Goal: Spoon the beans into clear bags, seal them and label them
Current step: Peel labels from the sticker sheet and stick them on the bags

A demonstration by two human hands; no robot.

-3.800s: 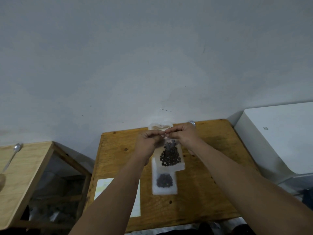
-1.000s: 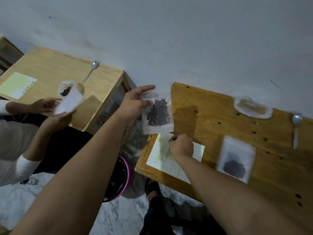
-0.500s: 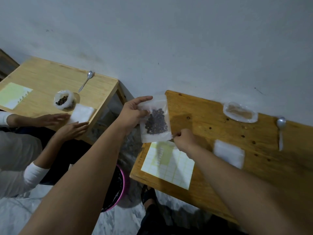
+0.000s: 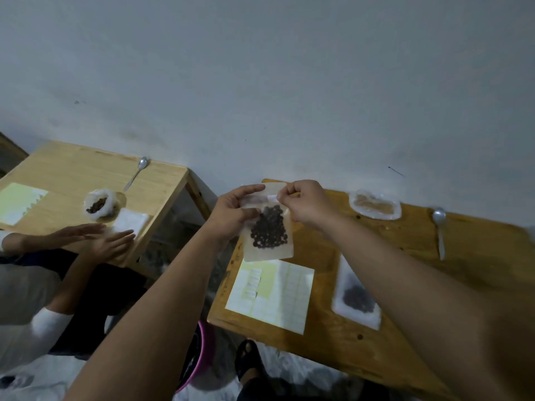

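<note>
Head view: left hand (image 4: 231, 217) around bean bag (image 4: 268, 233), right hand (image 4: 307, 204) pinched on label (image 4: 272, 197)

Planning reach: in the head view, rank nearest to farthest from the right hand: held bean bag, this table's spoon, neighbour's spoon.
From the right hand:
1. Held bean bag, touching; it pinches a label there.
2. This table's spoon, to its right.
3. Neighbour's spoon, far left table.

I'm looking into a bare, makeshift packing room: a wooden table (image 4: 405, 337) and a second table (image 4: 72, 169) against a plain painted wall (image 4: 260, 82), each carrying a spoon (image 4: 439, 224), label sheet (image 4: 278, 299) and bagged beans (image 4: 357, 299), another person (image 4: 113, 241) seated alongside.
</note>
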